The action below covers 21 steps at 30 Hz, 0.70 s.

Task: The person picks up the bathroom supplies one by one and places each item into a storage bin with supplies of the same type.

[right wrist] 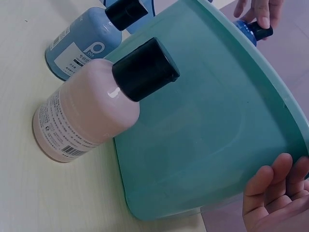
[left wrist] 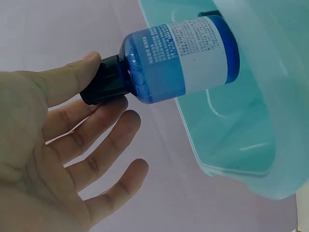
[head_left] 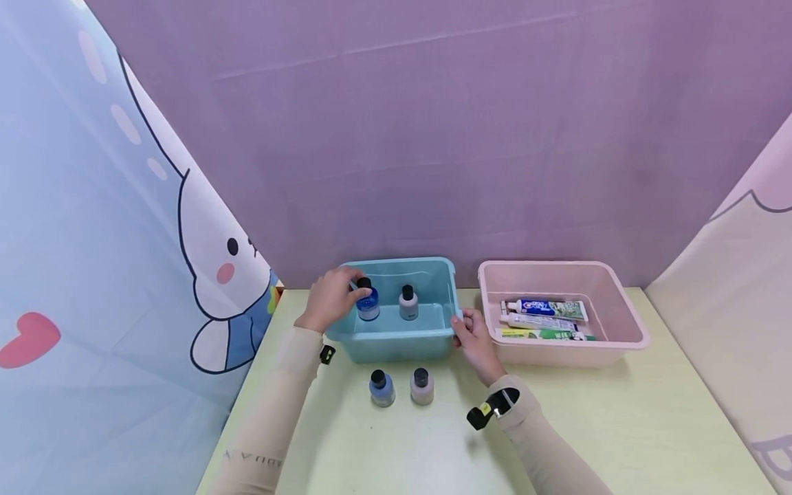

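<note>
Purple cloth (head_left: 445, 137) sweeping across twelve o'clock, blue drape (head_left: 74, 227) out at nine with white cartoon animal (head_left: 210, 254) and red heart (head_left: 29, 340), now round to four, a pink bin (head_left: 557, 354), toothpaste tubes (head_left: 541, 322) inside, pale yellow tabletop (head_left: 402, 450) down at six

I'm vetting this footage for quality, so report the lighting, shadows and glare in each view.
Head: bright, with soft shadows and a pale sheen on the table; left wrist: dimmer, light streaks inside the teal basket; right wrist: also dim, a small highlight on the pink bottle's shoulder.

The left grip (head_left: 333, 297) pinches; the right grip (head_left: 479, 346) is curled.
</note>
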{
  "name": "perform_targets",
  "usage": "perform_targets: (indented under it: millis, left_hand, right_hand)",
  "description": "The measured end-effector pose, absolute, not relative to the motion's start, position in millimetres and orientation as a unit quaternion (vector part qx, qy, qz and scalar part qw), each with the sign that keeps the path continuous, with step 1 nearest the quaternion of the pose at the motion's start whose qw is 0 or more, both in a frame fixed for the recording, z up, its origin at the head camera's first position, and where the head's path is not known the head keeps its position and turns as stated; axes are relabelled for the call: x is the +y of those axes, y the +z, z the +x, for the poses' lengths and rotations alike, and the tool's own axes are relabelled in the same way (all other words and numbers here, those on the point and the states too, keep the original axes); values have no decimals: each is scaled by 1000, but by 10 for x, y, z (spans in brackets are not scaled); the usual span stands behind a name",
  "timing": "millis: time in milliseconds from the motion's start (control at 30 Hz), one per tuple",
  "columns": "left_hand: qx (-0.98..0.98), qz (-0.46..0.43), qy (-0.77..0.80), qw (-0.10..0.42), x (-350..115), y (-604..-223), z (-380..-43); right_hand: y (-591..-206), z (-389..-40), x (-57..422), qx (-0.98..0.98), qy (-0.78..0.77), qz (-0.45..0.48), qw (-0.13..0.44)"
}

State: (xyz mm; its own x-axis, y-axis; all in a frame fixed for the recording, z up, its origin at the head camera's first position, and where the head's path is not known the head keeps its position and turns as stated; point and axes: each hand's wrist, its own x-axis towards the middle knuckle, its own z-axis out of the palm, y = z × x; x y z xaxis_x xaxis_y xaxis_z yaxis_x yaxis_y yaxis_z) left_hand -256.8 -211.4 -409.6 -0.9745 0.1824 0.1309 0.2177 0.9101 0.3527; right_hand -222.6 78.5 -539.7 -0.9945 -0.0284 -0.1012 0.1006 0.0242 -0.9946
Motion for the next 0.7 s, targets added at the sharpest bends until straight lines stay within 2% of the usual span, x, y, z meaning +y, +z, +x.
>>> perform_targets:
  millis: [700]
  left_hand:
    - [-986,-115,-122,-4,-2206,-4088,-2930]
  right_hand:
    - [-5393,-2238,799,720,-690,34,61]
